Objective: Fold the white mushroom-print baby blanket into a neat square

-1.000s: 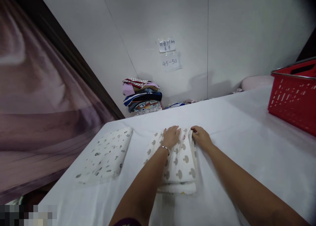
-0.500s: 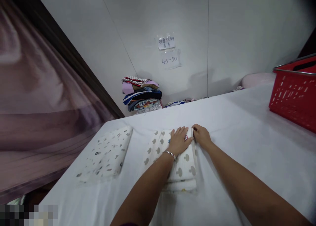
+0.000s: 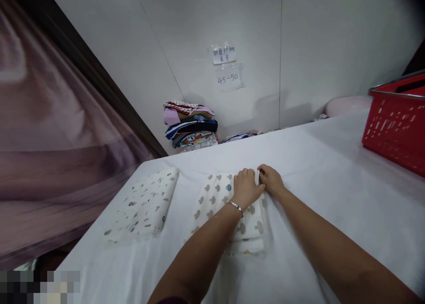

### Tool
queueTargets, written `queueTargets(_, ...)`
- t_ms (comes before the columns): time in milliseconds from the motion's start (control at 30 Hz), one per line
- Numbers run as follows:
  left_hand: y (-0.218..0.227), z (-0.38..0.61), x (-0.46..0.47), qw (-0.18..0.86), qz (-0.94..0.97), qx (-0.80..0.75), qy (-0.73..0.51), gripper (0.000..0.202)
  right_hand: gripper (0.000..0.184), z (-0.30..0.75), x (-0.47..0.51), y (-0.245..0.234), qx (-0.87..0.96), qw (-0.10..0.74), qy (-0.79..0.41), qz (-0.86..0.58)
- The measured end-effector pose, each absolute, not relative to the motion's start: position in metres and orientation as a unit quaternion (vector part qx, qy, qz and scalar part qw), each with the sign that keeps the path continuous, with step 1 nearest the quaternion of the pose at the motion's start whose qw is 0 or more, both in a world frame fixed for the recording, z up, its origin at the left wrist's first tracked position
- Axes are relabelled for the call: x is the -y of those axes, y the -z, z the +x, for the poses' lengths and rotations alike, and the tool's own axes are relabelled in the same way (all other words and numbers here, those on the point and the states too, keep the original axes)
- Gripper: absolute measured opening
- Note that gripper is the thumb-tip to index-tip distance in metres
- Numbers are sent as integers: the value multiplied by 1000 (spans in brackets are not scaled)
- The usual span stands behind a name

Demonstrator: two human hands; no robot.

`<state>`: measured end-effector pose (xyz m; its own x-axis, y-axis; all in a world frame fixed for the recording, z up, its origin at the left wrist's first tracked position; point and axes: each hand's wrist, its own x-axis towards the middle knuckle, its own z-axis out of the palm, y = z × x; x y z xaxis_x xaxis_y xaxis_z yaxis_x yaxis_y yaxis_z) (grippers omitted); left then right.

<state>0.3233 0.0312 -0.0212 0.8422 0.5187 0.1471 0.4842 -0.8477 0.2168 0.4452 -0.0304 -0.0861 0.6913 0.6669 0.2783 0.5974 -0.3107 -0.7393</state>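
Note:
A white folded cloth (image 3: 212, 200) with grey mushroom-like prints lies on the white-covered table in front of me. My left hand (image 3: 246, 188), with a silver bracelet at the wrist, rests palm down near the cloth's far right corner, its thumb pointing right. At that corner my right hand (image 3: 270, 179) pinches the raised edge of the cloth between thumb and fingers. The two hands are close together, and my left hand and forearm cover part of the cloth. To the left lies another folded white cloth (image 3: 146, 204), printed with small dark figures.
A red plastic basket (image 3: 395, 131) stands at the table's right side. Beyond the far edge rises a pile of folded fabrics (image 3: 191, 127) against the wall. A mauve curtain (image 3: 59, 140) hangs on the left. Handwritten paper signs (image 3: 229, 77) are on the wall.
My left hand has slid slightly right across the cloth, toward my right hand, and a blue print now shows left of it. My right hand stays at the corner.

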Motion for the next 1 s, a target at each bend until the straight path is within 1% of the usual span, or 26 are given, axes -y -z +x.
queueTargets(233, 17, 330, -35, 94, 947, -308, -8, 36, 18, 446, 29, 86, 398, 458, -54, -793)
queueTargets(467, 15, 329, -51, 172, 925, -339, 13, 25, 23, 448, 30, 87, 426, 450, -42, -783)
queueTargets(600, 14, 326, -54, 210, 916, -343, 3, 26, 26, 446, 35, 80, 458, 426, -41, -779)
queueTargets(733, 15, 325, -55, 228, 914, -336, -18, 31, 29, 443, 40, 72, 504, 391, -17, -770)
queueTargets(800, 16, 325, -56, 229, 914, -334, -20, 29, 26, 444, 41, 71, 513, 388, -10, -765)
queueTargets(900, 18, 324, -57, 233, 914, -331, -26, 28, 17, 446, 40, 74, 514, 390, -11, -764)
queueTargets(1000, 20, 323, -58, 249, 911, -326, -51, 37, 13, 447, 39, 78, 499, 404, -13, -767)
